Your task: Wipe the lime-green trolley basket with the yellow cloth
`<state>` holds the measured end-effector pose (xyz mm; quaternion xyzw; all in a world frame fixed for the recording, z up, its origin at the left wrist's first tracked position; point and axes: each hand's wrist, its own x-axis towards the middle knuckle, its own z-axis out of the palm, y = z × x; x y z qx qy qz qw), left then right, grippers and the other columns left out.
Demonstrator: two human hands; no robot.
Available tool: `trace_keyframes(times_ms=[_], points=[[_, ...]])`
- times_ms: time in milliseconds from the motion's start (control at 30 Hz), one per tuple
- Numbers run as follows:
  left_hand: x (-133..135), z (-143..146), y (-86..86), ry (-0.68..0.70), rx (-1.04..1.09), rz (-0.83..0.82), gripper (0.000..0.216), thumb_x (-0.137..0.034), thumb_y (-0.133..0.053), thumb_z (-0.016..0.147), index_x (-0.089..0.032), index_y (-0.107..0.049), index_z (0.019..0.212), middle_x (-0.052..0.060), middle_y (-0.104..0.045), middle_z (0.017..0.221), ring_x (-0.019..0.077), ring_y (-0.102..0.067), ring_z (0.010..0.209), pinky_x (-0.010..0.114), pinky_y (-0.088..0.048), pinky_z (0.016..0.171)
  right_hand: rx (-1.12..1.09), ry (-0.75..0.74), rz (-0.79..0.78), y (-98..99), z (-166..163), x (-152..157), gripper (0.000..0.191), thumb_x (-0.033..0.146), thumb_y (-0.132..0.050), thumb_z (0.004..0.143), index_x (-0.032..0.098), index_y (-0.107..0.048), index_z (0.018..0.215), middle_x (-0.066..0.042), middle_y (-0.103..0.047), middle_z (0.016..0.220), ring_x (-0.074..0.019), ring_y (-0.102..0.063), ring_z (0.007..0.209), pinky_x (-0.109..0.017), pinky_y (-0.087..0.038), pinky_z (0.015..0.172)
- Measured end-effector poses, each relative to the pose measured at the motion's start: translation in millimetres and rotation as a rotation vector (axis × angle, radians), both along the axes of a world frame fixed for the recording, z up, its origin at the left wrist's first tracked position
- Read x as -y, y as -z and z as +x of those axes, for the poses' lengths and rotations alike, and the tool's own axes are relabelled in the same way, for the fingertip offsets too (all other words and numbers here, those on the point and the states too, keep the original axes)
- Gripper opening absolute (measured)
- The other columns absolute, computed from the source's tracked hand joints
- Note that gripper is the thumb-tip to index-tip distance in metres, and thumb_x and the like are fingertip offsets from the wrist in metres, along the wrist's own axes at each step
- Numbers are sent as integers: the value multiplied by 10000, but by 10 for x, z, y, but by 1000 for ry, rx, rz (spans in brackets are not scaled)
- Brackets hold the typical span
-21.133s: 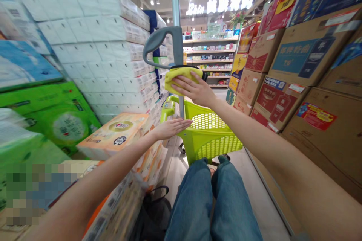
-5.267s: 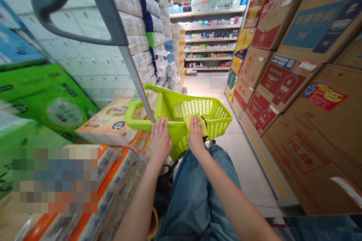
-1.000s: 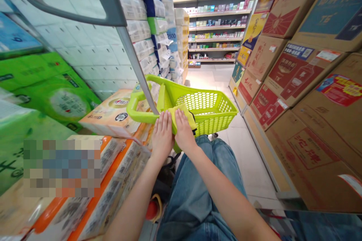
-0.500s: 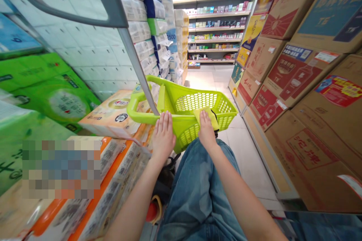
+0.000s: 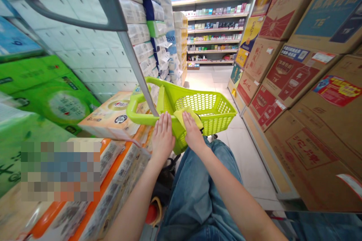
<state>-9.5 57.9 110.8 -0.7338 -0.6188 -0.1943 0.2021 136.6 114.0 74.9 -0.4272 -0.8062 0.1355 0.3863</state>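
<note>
A lime-green plastic shopping basket (image 5: 219, 118) on wheels stands in the aisle in front of my knees. Its grey pull handle (image 5: 110, 22) leans up and to the left, past my head. My left hand (image 5: 162, 135) lies flat on the basket's near rim, fingers together and stretched out, holding nothing. My right hand (image 5: 192, 131) presses a yellow cloth (image 5: 185, 115) against the near rim, just right of my left hand. The cloth hangs partly over the rim.
Stacked tissue packs (image 5: 93, 52) and green packs (image 5: 53, 98) wall the left side. Cardboard boxes (image 5: 296, 71) line the right. The tiled aisle floor (image 5: 209, 79) runs ahead to shelves (image 5: 212, 30). A dark bag (image 5: 162, 188) lies by my legs.
My right hand slid the yellow cloth left along the basket's near rim, back toward my left hand. The left hand has stayed on the rim.
</note>
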Motion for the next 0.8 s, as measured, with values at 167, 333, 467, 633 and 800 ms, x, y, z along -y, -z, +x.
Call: trace_keyframes(times_ms=[167,333,467,633,800], points=[[9,1,-12,2,6,-6,814,-126,-497,792,-26,-201,1544,160,-241,1626,278,-176,1521,449,-208,1236,11,154,-10,209,361,-106,943,-99,-336,625,69,-250,1550,-165,-300,1605,-199,-163,1526,-449,-225,1250],[10,-8,-7,16,13,8,836,-124,-504,786,-35,-177,1550,174,-241,1623,281,-176,1521,461,-219,1232,-21,260,-31,206,266,-112,900,-91,-345,650,48,-278,1536,-182,-310,1597,-227,-156,1527,-473,-217,1250],[4,-13,7,29,22,13,821,-115,-480,792,-48,-179,1553,169,-257,1619,279,-174,1522,464,-218,1231,-71,175,-62,40,-138,-32,867,-79,-354,668,45,-308,1525,-194,-340,1580,-228,-186,1520,-479,-210,1253],[2,-11,8,19,23,32,756,-117,-427,840,-60,-188,1555,170,-295,1605,272,-187,1519,469,-240,1223,-83,-19,-5,-129,-439,73,843,-56,-369,706,79,-299,1535,-168,-321,1595,-214,-183,1520,-475,-216,1253],[0,-12,7,20,20,13,839,-109,-480,770,-40,-184,1552,163,-267,1617,277,-182,1520,460,-212,1235,-26,11,30,-37,-140,34,859,-75,-339,694,69,-284,1538,-167,-337,1587,-200,-207,1515,-448,-236,1249]])
